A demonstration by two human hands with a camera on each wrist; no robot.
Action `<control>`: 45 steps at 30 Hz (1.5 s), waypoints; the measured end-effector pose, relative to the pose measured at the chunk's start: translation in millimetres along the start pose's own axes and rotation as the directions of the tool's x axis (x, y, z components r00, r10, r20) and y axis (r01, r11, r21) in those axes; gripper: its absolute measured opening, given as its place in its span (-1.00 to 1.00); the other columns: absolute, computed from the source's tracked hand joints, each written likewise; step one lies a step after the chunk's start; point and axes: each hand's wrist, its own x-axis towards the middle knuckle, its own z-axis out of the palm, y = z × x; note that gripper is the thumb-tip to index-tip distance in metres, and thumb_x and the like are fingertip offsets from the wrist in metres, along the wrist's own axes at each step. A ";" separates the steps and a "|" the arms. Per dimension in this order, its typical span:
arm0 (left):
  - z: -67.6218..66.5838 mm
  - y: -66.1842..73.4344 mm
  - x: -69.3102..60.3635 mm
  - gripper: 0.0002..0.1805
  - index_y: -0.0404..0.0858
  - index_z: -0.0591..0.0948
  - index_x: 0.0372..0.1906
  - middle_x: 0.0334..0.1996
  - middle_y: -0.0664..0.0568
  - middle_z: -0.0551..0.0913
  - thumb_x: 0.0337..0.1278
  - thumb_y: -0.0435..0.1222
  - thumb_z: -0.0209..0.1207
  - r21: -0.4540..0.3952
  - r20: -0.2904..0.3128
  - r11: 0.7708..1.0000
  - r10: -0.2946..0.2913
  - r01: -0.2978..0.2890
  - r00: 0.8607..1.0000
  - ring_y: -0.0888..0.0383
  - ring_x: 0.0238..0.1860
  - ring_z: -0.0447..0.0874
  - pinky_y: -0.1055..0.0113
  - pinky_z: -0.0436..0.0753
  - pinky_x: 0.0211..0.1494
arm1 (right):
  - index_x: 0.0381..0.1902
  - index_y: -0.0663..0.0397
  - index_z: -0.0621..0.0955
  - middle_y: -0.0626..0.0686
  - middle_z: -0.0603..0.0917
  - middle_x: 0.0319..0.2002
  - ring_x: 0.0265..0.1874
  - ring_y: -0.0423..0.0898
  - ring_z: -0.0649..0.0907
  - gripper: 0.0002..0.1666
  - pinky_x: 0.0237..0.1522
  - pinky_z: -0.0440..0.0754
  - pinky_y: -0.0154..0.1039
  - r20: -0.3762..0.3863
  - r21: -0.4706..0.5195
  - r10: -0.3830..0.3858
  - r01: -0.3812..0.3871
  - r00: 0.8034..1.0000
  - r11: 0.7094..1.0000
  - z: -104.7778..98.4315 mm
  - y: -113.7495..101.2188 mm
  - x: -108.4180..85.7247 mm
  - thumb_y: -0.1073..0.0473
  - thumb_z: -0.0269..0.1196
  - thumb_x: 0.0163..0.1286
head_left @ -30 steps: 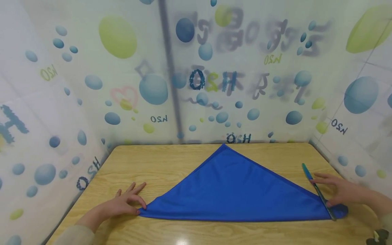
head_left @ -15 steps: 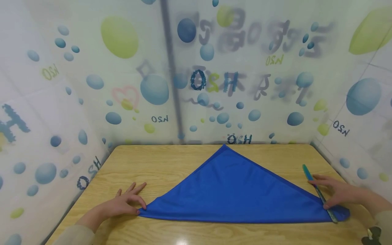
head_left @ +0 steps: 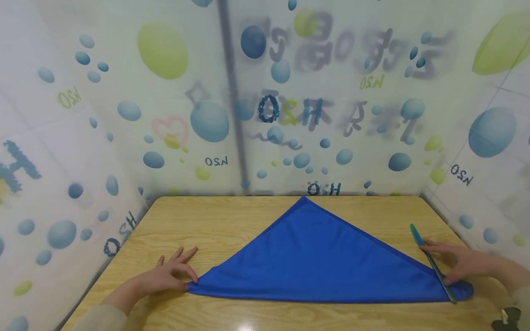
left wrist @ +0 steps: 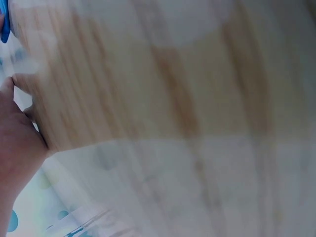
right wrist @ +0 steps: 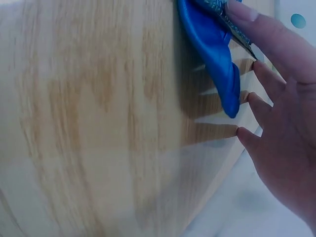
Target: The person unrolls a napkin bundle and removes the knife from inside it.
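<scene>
A blue cloth [head_left: 314, 257] lies in a triangle on the table, its long edge toward me and its peak at the far edge. My left hand [head_left: 165, 275] pinches the cloth's left corner between thumb and index finger, its other fingers spread. My right hand [head_left: 465, 262] holds a slim blue-green stick-like item [head_left: 434, 266] slantwise across the right corner, thumb on it. In the right wrist view, the item [right wrist: 217, 10] has a fine pattern and the thumb presses it over the cloth corner [right wrist: 217, 59]. What exactly it is, I cannot tell.
The wooden table [head_left: 198, 220] ends at a backdrop curtain [head_left: 174, 115] printed with blue and green drops, with more curtain on both sides. The left wrist view mostly shows blurred wood grain.
The right hand and the slim item have shifted very slightly toward me. The left hand keeps its pinch, and the cloth lies almost the same.
</scene>
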 end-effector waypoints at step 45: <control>-0.3 0.9 0.4 -0.90 0.06 0.71 -0.25 0.48 -0.42 -0.11 0.10 -0.17 0.29 0.007 -0.004 1.000 -0.009 0.009 1.000 -0.51 0.37 -0.63 -0.47 -0.71 0.06 | 0.27 0.36 0.42 0.32 0.52 0.10 -0.01 0.20 0.54 -0.05 -0.15 0.52 -0.32 0.058 -0.083 0.215 -0.209 0.975 0.974 -5.8 -34.9 21.5 0.05 0.52 -0.02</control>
